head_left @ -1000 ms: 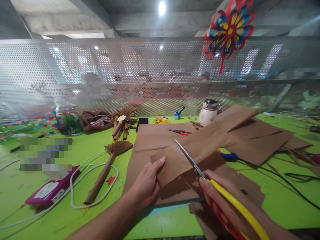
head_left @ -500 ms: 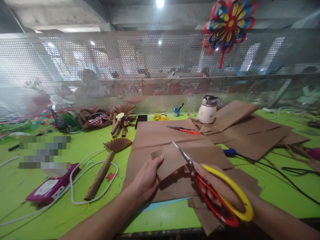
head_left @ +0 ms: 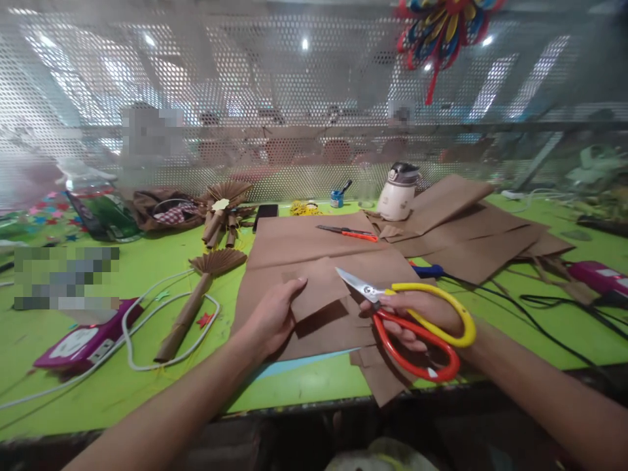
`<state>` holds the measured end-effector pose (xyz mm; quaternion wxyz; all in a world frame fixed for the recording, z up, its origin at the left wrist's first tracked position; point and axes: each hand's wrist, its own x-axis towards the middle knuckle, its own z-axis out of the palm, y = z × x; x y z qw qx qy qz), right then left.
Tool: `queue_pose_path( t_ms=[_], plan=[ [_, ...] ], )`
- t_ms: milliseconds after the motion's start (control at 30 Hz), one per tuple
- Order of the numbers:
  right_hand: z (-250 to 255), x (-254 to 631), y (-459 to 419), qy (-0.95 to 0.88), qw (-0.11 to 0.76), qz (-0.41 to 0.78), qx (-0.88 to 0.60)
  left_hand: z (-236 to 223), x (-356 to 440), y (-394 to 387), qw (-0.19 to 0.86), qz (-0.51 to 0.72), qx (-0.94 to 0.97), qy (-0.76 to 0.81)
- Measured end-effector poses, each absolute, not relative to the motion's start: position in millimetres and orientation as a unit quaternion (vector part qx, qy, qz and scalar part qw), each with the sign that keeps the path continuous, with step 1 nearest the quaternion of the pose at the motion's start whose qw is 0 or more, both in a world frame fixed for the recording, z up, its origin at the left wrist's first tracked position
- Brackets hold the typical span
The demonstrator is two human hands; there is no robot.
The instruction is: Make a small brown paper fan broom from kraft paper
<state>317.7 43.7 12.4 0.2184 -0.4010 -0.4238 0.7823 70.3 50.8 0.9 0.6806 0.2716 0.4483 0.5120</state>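
While over the table (head_left: 304,392), left hand (head_left: 275,315) thumb-up around brown paper (head_left: 320,289).

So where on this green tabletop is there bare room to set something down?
Bare green tabletop shows at the front edge, between the left forearm and the brown scraps, and at right, between the right forearm and the black cable. The back is crowded, from the bottle to the flask; brown sheets cover the middle.
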Motion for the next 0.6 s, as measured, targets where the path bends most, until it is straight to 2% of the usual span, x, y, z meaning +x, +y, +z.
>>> queue_pose_path(
  t_ms=[167,300,400,533,600],
  plan=[
    [30,337,44,-0.544,0.249,0.617,-0.512,-3,70,55,0.68,0.517,0.258,0.451],
    [37,352,53,-0.74,0.233,0.348,-0.527,-5,70,55,0.672,0.519,0.269,0.454],
    [35,357,65,-0.798,0.249,0.148,-0.529,-4,70,53,0.673,0.514,0.28,0.452],
    [34,349,85,-0.822,0.21,0.012,-0.53,-1,72,51,0.677,0.495,0.295,0.457],
    [33,339,97,-0.83,0.223,-0.031,-0.51,1,73,50,0.673,0.49,0.297,0.468]
  ],
)
